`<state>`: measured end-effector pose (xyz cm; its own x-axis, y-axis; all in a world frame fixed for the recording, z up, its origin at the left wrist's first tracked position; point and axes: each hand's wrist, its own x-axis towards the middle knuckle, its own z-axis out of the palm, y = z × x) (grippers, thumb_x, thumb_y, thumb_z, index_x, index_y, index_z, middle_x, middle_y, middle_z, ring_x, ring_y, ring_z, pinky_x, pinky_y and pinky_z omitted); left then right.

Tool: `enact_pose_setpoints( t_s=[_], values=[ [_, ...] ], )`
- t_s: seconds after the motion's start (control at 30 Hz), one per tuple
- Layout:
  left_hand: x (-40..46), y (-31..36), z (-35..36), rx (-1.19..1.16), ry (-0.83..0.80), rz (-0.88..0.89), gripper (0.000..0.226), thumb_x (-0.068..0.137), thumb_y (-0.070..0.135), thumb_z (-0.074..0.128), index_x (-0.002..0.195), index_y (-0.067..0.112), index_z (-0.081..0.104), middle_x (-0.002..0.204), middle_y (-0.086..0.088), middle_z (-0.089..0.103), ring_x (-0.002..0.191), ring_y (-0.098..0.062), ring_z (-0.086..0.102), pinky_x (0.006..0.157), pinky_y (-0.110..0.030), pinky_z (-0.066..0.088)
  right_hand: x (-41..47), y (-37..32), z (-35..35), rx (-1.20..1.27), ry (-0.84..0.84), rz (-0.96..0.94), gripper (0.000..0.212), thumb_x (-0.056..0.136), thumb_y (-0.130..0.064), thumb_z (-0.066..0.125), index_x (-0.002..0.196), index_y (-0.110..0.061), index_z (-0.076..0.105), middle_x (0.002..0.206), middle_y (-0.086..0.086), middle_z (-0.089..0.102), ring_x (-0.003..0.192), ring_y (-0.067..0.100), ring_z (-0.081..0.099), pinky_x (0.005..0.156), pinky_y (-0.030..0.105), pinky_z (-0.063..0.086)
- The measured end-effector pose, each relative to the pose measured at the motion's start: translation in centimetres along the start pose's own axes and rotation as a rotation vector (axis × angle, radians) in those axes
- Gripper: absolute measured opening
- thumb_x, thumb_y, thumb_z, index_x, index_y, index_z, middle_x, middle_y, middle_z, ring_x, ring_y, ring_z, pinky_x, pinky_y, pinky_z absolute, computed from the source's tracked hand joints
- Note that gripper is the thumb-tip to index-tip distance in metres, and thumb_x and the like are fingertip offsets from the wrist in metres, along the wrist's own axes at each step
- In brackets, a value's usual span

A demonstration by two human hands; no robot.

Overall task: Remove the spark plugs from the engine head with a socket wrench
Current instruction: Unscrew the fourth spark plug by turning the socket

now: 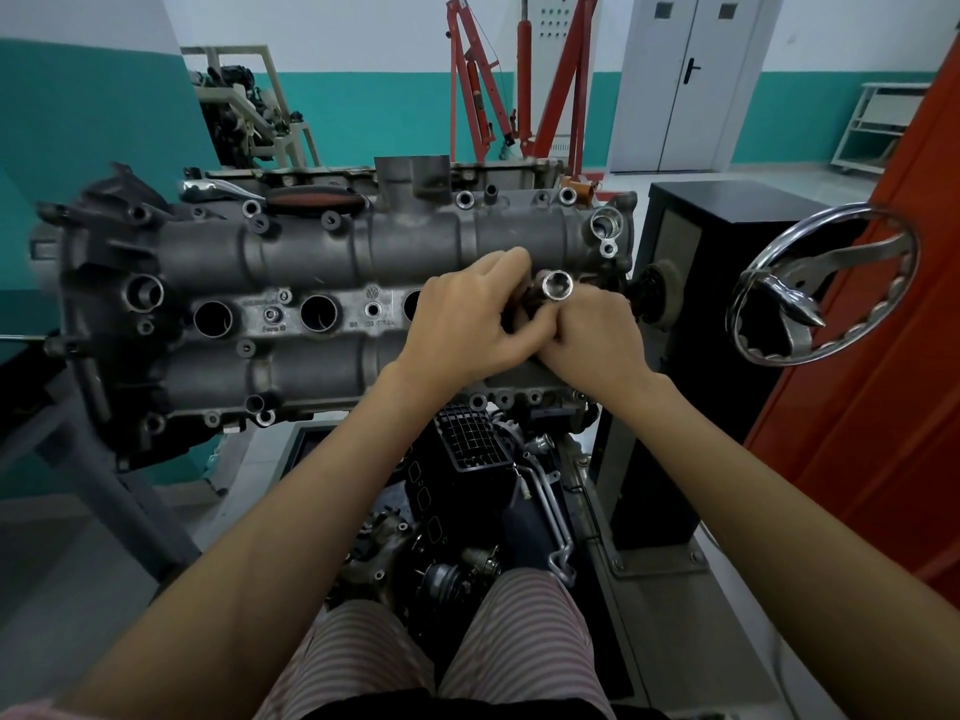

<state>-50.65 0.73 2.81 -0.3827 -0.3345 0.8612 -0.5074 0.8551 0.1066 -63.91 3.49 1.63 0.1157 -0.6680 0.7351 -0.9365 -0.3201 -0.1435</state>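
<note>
The grey engine head (311, 252) lies across the stand in front of me, with open round spark plug wells (318, 312) along its middle. Both hands meet over the rightmost well. My left hand (467, 319) curls its fingers round something dark there. My right hand (597, 335) grips a chrome socket (557, 286), whose open end points up toward me. What sits under the socket is hidden by my fingers. A ratchet wrench with a red-black handle (311, 199) lies along the head's far edge.
A chrome handwheel (823, 288) of the stand juts out at right beside a black box (727, 252) and an orange panel (883, 356). A red engine hoist (519, 75) stands behind. Engine parts (457, 511) lie below the head between my knees.
</note>
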Motion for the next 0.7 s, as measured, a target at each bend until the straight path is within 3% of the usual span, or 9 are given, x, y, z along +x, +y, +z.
enact_pose_setpoints(
  t_s=[0.1, 0.23, 0.37, 0.53, 0.63, 0.7],
  values=[
    [-0.02, 0.13, 0.12, 0.026, -0.007, -0.017, 0.032, 0.082, 0.035, 0.044, 0.076, 0.004, 0.053, 0.068, -0.003, 0.054, 0.054, -0.025, 0.051, 0.044, -0.034, 0.041, 0.22, 0.01, 0.03, 0.009, -0.048, 0.044, 0.028, 0.077, -0.034, 0.040, 0.083, -0.009, 0.051, 0.058, -0.013, 0.038, 0.050, 0.013, 0.042, 0.043, 0.018, 0.024],
    [-0.10, -0.29, 0.23, 0.036, 0.018, -0.027, 0.043, 0.086, 0.038, 0.051, 0.060, 0.003, 0.055, 0.052, -0.006, 0.056, 0.046, -0.027, 0.053, 0.042, -0.033, 0.039, 0.33, 0.11, 0.26, -0.028, -0.032, 0.070, 0.033, 0.075, -0.042, 0.045, 0.081, -0.013, 0.058, 0.065, 0.001, 0.060, 0.057, 0.019, 0.054, 0.048, 0.025, 0.026],
    [-0.11, -0.15, 0.04, 0.012, 0.013, 0.003, 0.042, 0.084, 0.041, 0.051, 0.063, 0.004, 0.049, 0.055, -0.004, 0.050, 0.047, -0.023, 0.047, 0.042, -0.032, 0.036, 0.06, 0.13, 0.09, 0.016, 0.006, 0.022, 0.020, 0.079, -0.029, 0.056, 0.071, -0.012, 0.060, 0.059, 0.007, 0.058, 0.053, 0.026, 0.054, 0.046, 0.023, 0.019],
    [-0.08, 0.15, 0.01, 0.014, 0.010, -0.007, 0.032, 0.083, 0.032, 0.045, 0.074, 0.003, 0.054, 0.065, -0.005, 0.055, 0.051, -0.026, 0.051, 0.042, -0.035, 0.041, 0.27, -0.03, -0.08, 0.041, -0.065, 0.047, 0.030, 0.078, -0.036, 0.039, 0.087, -0.009, 0.046, 0.066, -0.007, 0.046, 0.049, 0.013, 0.042, 0.043, 0.019, 0.025],
    [-0.12, -0.21, 0.20, 0.043, 0.030, -0.004, 0.039, 0.086, 0.035, 0.051, 0.062, 0.004, 0.053, 0.052, -0.006, 0.055, 0.045, -0.026, 0.052, 0.042, -0.030, 0.036, 0.27, 0.08, 0.11, -0.001, -0.037, 0.055, 0.035, 0.076, -0.042, 0.044, 0.085, -0.011, 0.055, 0.066, 0.001, 0.059, 0.056, 0.019, 0.053, 0.048, 0.024, 0.031],
    [-0.13, -0.29, 0.19, 0.042, 0.038, 0.003, 0.043, 0.086, 0.038, 0.053, 0.058, 0.005, 0.050, 0.050, -0.005, 0.051, 0.044, -0.025, 0.048, 0.042, -0.030, 0.034, 0.16, 0.13, 0.12, 0.019, 0.003, 0.053, 0.028, 0.075, -0.037, 0.051, 0.076, -0.012, 0.063, 0.065, 0.007, 0.063, 0.060, 0.025, 0.058, 0.053, 0.024, 0.030]
  ],
)
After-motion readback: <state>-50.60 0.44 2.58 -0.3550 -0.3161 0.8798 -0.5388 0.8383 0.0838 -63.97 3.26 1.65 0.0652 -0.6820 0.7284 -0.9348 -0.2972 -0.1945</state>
